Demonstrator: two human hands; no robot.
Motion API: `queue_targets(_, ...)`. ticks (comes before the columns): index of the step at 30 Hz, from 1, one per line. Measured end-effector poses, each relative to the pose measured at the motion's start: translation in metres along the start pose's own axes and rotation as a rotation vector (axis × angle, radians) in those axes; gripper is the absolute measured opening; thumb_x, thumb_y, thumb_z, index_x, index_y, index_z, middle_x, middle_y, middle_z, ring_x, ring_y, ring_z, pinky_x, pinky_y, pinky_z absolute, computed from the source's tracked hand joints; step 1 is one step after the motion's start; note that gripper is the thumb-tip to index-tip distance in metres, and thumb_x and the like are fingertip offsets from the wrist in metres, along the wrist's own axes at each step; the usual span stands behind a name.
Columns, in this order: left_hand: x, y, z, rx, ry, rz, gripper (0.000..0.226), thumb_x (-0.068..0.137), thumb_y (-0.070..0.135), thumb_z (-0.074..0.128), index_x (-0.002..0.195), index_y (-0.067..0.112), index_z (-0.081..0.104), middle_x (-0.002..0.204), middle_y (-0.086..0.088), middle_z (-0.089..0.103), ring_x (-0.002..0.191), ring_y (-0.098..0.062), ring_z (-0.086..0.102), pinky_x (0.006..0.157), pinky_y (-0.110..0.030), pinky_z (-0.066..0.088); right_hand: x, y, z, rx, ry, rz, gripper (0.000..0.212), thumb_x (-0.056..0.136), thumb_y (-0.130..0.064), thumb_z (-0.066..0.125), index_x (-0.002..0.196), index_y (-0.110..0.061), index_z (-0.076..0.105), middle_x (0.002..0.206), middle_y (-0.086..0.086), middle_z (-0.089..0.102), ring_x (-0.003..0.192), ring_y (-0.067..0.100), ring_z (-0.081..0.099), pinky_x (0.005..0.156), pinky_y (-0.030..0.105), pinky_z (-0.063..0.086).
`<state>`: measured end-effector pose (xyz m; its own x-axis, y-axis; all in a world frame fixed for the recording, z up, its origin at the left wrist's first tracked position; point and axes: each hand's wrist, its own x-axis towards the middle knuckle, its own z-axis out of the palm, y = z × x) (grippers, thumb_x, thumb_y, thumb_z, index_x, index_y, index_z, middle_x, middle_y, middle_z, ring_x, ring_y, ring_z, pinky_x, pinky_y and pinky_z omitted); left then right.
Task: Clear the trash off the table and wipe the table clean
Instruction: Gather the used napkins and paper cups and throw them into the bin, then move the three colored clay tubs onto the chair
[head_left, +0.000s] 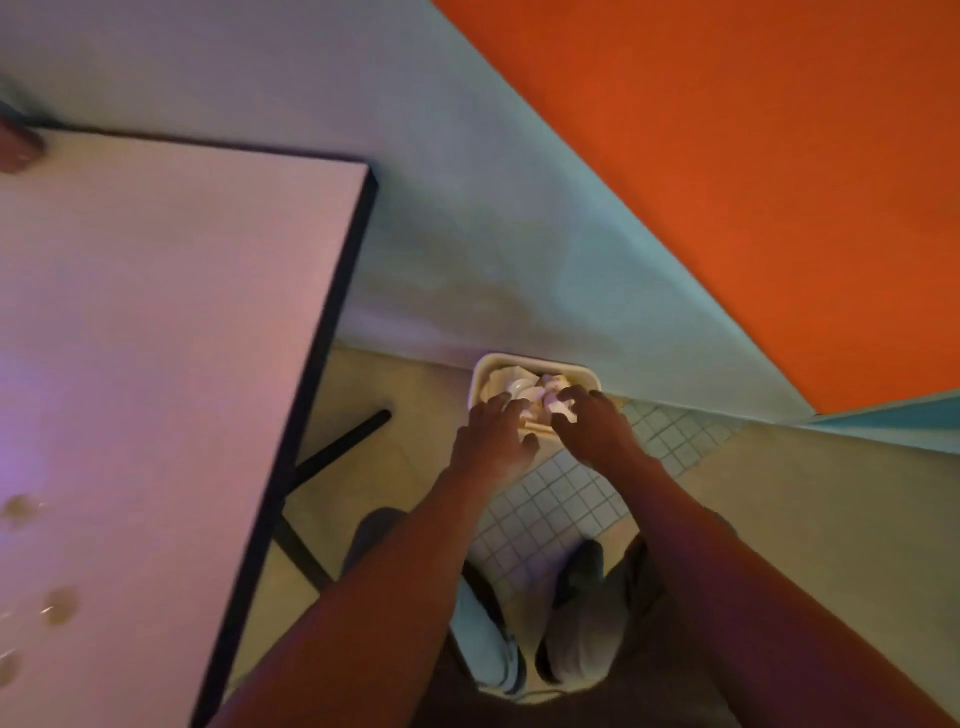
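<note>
Both hands (493, 431) over bin (480, 371), right hand (592, 426) pinching crumpled paper (561, 408)

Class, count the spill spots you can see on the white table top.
3, all near the table's left edge: one spot farthest from the person, one in the middle, one nearest, cut off by the frame. More may lie outside the view.

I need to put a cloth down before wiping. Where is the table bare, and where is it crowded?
The table is bare across its middle, up to the dark right edge. Its near-left part carries spots, and a reddish object sits at the far-left corner. The bin is crowded: both hands reach into the trash.
</note>
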<state>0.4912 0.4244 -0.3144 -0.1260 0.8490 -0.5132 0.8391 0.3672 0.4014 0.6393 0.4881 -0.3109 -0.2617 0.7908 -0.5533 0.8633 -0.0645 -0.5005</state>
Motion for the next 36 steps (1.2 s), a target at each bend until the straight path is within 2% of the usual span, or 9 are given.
queue_targets(7,-0.095,0.031,-0.087,-0.073,0.022,0.002,0.06,0.093,0.04,0.057,0.148,0.029,0.037,0.16,0.003,0.029,0.142,-0.026,0.032,0.107,-0.048,0.043,-0.097,-0.069,-0.073,0.005,0.043,-0.061,0.035,0.092,-0.031,0.06,0.125,-0.023,0.058,0.132,0.009,0.058,0.114,0.035,0.059,0.09,0.04,0.048)
queue_targets(13,-0.164,0.045,-0.155,-0.187,0.092,-0.028,0.06,0.093,0.039,0.057,0.149,0.029,0.037,0.158,0.003,0.032,0.14,-0.025,0.034,0.108,-0.044,0.043,-0.16,-0.119,-0.122,0.021,0.056,-0.119,0.031,0.09,-0.033,0.061,0.12,-0.026,0.059,0.118,0.009,0.062,0.102,0.032,0.062,0.083,0.038,0.049)
queue_targets(19,-0.221,0.049,-0.196,-0.297,0.224,-0.025,0.059,0.094,0.035,0.061,0.148,0.023,0.042,0.153,-0.003,0.039,0.137,-0.027,0.04,0.109,-0.038,0.041,-0.198,-0.159,-0.145,0.02,0.061,-0.16,0.035,0.09,-0.031,0.065,0.124,-0.027,0.059,0.115,0.008,0.061,0.105,0.03,0.061,0.08,0.03,0.041)
queue_targets(23,-0.258,0.04,-0.222,-0.328,0.348,-0.025,0.056,0.094,0.032,0.063,0.146,0.022,0.046,0.15,-0.003,0.043,0.132,-0.028,0.045,0.107,-0.034,0.038,-0.221,-0.193,-0.146,-0.039,0.051,-0.263,0.039,0.089,-0.031,0.064,0.127,-0.03,0.054,0.115,0.006,0.058,0.107,0.031,0.059,0.082,0.035,0.045)
queue_targets(27,-0.289,0.019,-0.236,-0.378,0.388,-0.112,0.059,0.096,0.037,0.06,0.149,0.025,0.04,0.155,0.002,0.035,0.135,-0.025,0.041,0.106,-0.038,0.042,-0.247,-0.224,-0.129,-0.047,0.029,-0.346,0.044,0.089,-0.028,0.066,0.131,-0.028,0.054,0.119,0.005,0.059,0.107,0.03,0.061,0.094,0.038,0.047)
queue_targets(30,-0.31,0.003,-0.239,-0.403,0.408,-0.173,0.057,0.097,0.039,0.058,0.15,0.029,0.038,0.156,0.004,0.033,0.138,-0.023,0.039,0.106,-0.04,0.042,-0.258,-0.24,-0.114,-0.057,-0.024,-0.38,0.046,0.088,-0.033,0.064,0.133,-0.032,0.05,0.113,-0.002,0.055,0.109,0.029,0.06,0.099,0.048,0.044)
queue_targets(31,-0.318,-0.002,-0.238,-0.405,0.417,-0.186,0.055,0.098,0.04,0.057,0.149,0.031,0.039,0.156,0.004,0.033,0.138,-0.022,0.039,0.106,-0.041,0.043,-0.261,-0.245,-0.109,-0.064,-0.043,-0.393,0.048,0.089,-0.032,0.064,0.135,-0.03,0.049,0.116,-0.001,0.055,0.112,0.03,0.06,0.098,0.047,0.045)
queue_targets(34,-0.34,-0.012,-0.234,-0.416,0.443,-0.222,0.052,0.099,0.041,0.055,0.148,0.032,0.04,0.155,0.003,0.034,0.137,-0.023,0.041,0.105,-0.041,0.044,-0.27,-0.257,-0.097,-0.108,-0.051,-0.463,0.051,0.092,-0.03,0.062,0.141,-0.025,0.047,0.135,0.002,0.054,0.123,0.025,0.055,0.093,0.03,0.04)
queue_targets(36,-0.352,-0.017,-0.232,-0.42,0.462,-0.265,0.052,0.099,0.042,0.055,0.148,0.032,0.04,0.156,0.004,0.034,0.138,-0.021,0.04,0.105,-0.04,0.043,-0.276,-0.268,-0.093,-0.119,-0.074,-0.509,0.05,0.093,-0.029,0.062,0.141,-0.024,0.047,0.138,0.002,0.054,0.124,0.023,0.054,0.088,0.026,0.036)
